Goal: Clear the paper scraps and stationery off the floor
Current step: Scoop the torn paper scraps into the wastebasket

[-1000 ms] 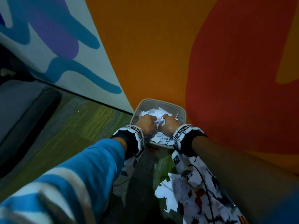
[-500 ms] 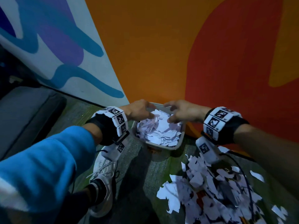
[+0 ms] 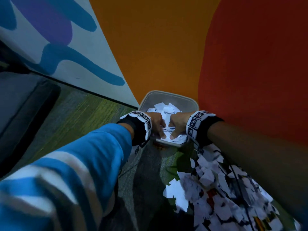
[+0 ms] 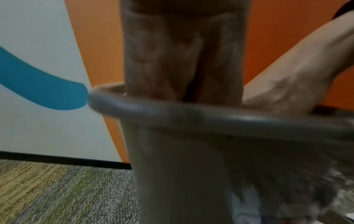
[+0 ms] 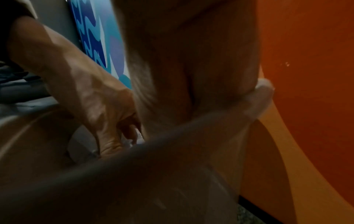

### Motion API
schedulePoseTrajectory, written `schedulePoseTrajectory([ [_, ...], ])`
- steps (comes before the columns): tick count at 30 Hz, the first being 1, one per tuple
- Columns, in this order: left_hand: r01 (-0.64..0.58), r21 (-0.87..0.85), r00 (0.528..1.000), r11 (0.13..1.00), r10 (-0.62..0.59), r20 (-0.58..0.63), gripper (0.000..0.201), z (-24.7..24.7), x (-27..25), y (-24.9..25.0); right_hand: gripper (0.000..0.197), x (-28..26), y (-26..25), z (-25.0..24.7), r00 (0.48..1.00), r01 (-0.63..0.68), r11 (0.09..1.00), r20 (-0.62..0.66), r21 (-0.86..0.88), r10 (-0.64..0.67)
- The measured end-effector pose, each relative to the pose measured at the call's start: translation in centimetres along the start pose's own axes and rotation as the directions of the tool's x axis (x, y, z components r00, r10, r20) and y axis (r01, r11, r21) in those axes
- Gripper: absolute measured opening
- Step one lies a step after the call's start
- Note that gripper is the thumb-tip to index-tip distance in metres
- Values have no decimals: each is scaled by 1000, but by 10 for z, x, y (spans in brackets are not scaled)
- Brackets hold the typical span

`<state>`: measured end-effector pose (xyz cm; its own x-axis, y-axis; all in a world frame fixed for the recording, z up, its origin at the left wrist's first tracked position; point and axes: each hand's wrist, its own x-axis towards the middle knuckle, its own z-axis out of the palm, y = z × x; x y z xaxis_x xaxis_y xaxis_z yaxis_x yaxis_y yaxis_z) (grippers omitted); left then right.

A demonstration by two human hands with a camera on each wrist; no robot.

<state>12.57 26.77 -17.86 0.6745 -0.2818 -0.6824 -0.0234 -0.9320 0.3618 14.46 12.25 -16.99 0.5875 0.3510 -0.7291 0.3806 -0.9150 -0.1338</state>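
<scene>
White paper scraps (image 3: 164,108) are heaped in a grey bin (image 3: 191,101) set against the orange wall (image 3: 158,47), pressed down by the left hand (image 3: 155,121) and right hand (image 3: 176,122), fingers curled into them, while more scraps (image 3: 216,189) are strewn on the carpet (image 3: 80,117) nearby.

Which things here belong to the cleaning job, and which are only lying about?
Belong to the job:
- grey bin
- paper scraps in the bin
- scrap pile on the carpet
- left hand and right hand, both down in the bin

Just lying about:
- dark cushion
- painted wall
</scene>
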Motion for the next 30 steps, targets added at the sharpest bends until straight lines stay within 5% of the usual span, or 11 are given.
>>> schedulePoseTrajectory([
  [3,12,21,1000,1000,-13,9,64,3,12,-4,72,20,3,6,1000,30,1000,6,3,-30],
  [10,22,121,1000,992,-25,19,58,13,23,-5,39,32,4,24,997,-65,996,-51,-55,63],
  [15,38,100,999,994,-36,-26,52,13,9,3,70,16,-1,22,999,1,990,-51,-138,-8],
  [20,2,94,991,996,11,-132,54,-16,-34,16,69,-40,-3,-13,991,21,1000,-133,-7,-22],
  [25,-43,157,946,987,90,-311,48,-42,-91,39,69,-115,18,-43,973,103,984,-221,147,-69],
  [30,-219,32,836,975,204,-510,23,-18,-135,82,51,-185,37,-25,957,123,960,-285,254,-47],
])
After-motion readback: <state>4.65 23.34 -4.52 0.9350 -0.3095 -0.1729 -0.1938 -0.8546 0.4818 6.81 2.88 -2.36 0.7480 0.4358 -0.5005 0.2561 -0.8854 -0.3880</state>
